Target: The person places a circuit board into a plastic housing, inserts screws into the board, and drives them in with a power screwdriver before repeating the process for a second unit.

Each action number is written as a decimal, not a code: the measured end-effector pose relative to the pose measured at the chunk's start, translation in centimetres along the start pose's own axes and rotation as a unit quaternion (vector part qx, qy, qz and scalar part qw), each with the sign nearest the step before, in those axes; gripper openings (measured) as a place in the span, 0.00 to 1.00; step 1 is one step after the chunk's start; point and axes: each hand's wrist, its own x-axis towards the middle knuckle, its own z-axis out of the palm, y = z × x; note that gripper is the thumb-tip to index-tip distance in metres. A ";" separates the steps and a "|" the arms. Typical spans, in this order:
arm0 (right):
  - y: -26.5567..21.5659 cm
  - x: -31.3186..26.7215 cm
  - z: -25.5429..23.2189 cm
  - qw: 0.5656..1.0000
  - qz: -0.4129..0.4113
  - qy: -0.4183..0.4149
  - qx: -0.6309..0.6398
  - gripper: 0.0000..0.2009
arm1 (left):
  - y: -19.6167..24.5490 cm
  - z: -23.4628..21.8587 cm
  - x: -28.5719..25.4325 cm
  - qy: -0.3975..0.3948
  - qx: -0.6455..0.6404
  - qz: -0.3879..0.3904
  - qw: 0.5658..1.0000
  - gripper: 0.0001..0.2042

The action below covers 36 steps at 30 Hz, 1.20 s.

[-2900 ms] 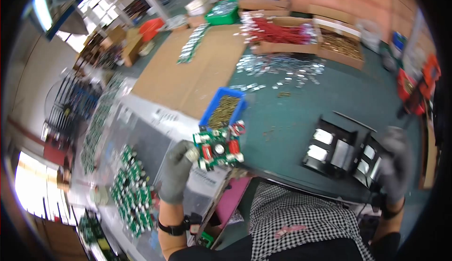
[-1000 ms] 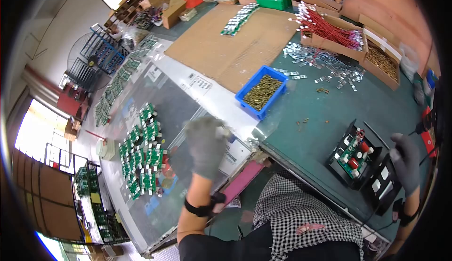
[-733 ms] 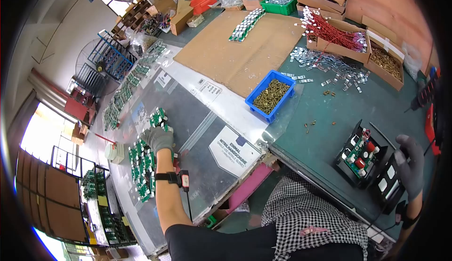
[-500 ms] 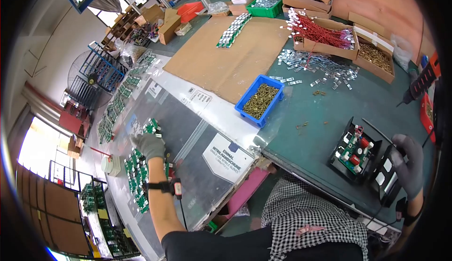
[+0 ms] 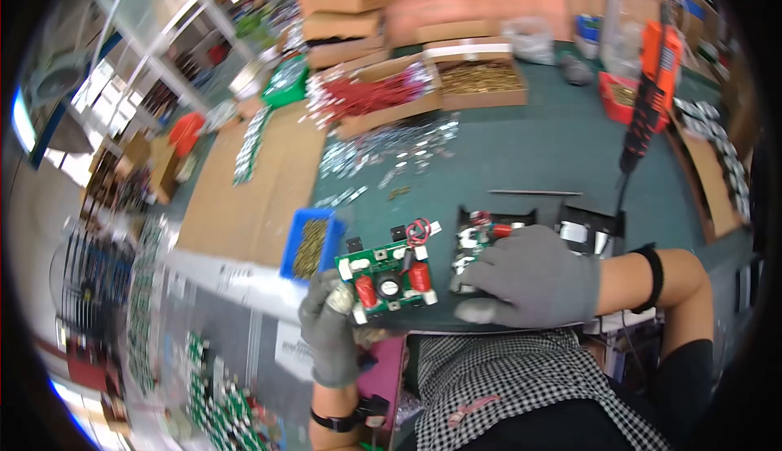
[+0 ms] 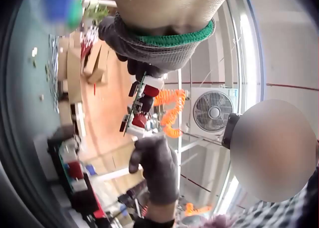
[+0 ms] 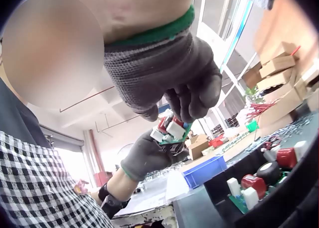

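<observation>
My gloved left hand grips a green circuit board by its left edge, raised in front of the apron. Red coils, a round black-and-white part and a red-black wire show on the board. Just right of it, my gloved right hand reaches over a black case, its fingers loosely bent with nothing in them in the right wrist view. Inside that case lies a second circuit board, partly hidden by the hand in the head view. A black cover with white pads lies behind the right hand.
A blue bin of brass screws stands behind the left hand. An orange-and-black power screwdriver is at right, its tip toward the cover. A thin rod lies behind the case. More circuit boards are piled at lower left.
My left hand has come back from the board pile at left with a circuit board. The right hand has left the cover and moved over the case. The head view has swung right.
</observation>
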 end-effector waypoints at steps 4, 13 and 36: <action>0.9 -1.5 -1.5 0.991 0.117 0.011 -0.065 0.16 | -1.0 7.9 -0.4 -0.025 -0.103 0.017 0.994 0.09; 4.8 -6.9 -3.0 0.958 0.131 0.213 -0.140 0.11 | -2.8 10.0 0.3 -0.339 0.149 0.098 0.924 0.16; 4.7 -17.9 -9.1 0.956 0.243 0.133 -0.098 0.09 | 0.9 14.6 2.3 -0.257 0.305 0.333 0.855 0.10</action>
